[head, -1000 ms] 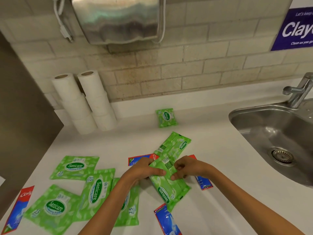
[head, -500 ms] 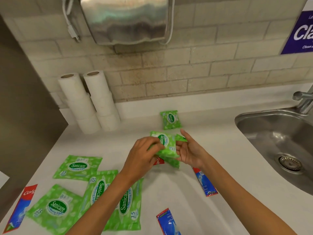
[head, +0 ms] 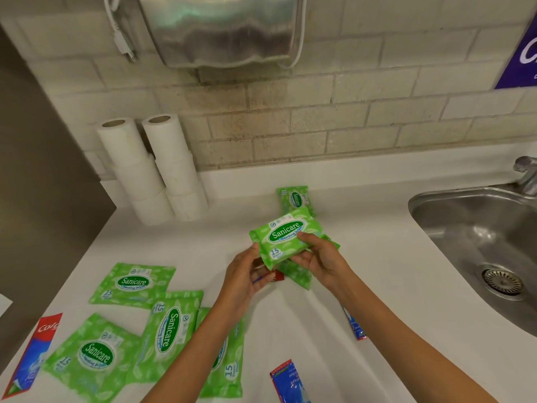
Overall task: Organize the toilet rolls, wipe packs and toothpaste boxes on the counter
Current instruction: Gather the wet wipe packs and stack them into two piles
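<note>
Both hands hold a green Sanicare wipe pack [head: 283,235] face up above the counter's middle, with a second green pack [head: 299,274] partly hidden under it. My left hand [head: 244,279] grips its left edge, my right hand [head: 319,257] its right side. Another wipe pack [head: 295,199] stands against the back ledge. Several more packs [head: 133,285] lie at the left front. Two stacks of toilet rolls [head: 151,170] stand in the back left corner. Toothpaste boxes lie scattered: one [head: 32,353] far left, one [head: 289,382] at the front, one [head: 356,327] beside my right forearm.
A steel sink [head: 479,228] with a tap [head: 526,175] fills the right side. A metal hand dryer [head: 223,27] hangs on the tiled wall above, its plug and cord dangling at its left. The white counter [head: 377,271] ends at a dark wall on the left.
The hands lifted the wipe packs off the counter, turned the top one label up, and carried it away from me toward the pack at the back ledge.
</note>
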### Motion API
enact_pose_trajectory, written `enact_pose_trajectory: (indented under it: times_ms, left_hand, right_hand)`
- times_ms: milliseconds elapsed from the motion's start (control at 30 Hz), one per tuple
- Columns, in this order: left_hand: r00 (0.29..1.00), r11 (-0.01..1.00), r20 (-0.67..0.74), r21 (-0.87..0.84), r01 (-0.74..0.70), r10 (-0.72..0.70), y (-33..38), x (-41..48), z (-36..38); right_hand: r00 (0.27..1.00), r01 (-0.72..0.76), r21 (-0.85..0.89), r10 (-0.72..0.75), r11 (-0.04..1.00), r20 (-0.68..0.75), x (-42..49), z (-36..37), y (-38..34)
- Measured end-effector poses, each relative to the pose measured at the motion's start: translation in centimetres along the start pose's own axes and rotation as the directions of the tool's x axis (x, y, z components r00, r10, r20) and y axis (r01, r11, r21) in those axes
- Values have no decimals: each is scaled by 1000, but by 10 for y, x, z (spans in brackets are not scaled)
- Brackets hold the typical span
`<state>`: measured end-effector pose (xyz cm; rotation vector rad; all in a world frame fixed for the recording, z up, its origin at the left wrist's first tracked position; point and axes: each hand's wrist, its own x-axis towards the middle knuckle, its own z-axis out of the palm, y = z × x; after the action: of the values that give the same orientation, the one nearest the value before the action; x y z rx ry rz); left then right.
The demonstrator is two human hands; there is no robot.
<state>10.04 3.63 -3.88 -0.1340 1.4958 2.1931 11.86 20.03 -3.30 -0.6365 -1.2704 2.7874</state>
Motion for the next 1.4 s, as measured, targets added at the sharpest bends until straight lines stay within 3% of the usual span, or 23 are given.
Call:
enact_pose_trajectory:
  times_ms: [67,167,267,433,567,833,967,1100,1200,1400]
  left_hand:
    - [999,999,24,10,47,-47,-2,2,4]
    - [998,999,-47,11,42,-41,0,9,1]
    - [995,1000,-97,12,13,-12,12,19,-8]
    - [994,995,-106,97,-16,27,29,39,-17]
    - [996,986,-77,167,-29,43,37,57,-7]
    - [994,974,7,198,106,-110,16,79,18]
    - [982,964,-4,189,186,-189,8,97,29]
    - [983,965,-68,192,180,-169,10,124,37]
    - [984,959,-125,238,156,-129,15,152,50]
    - [987,908,-156,407,104,-44,28,202,81]
  right_hand:
    - [999,25,5,-25,1000,40,-2,1,6]
    - [995,44,-55,-39,998,87,-4,-5,7]
    - [992,-7,-103,19,995,122,-4,-16,-3]
    - [982,-74,-404,138,912,130,2,-21,-14]
    - [968,-106,-504,205,857,146,10,-21,-9]
    - [996,-69,-376,85,924,26,35,-22,-9]
    - [995,-93,-477,93,874,-23,51,-27,-24]
    - [991,-44,-617,-44,786,-126,69,-35,-41]
    - [967,-2,-612,-154,791,-201,86,-46,-56]
    - [945,13,-632,-216,775,-245,106,-64,-70]
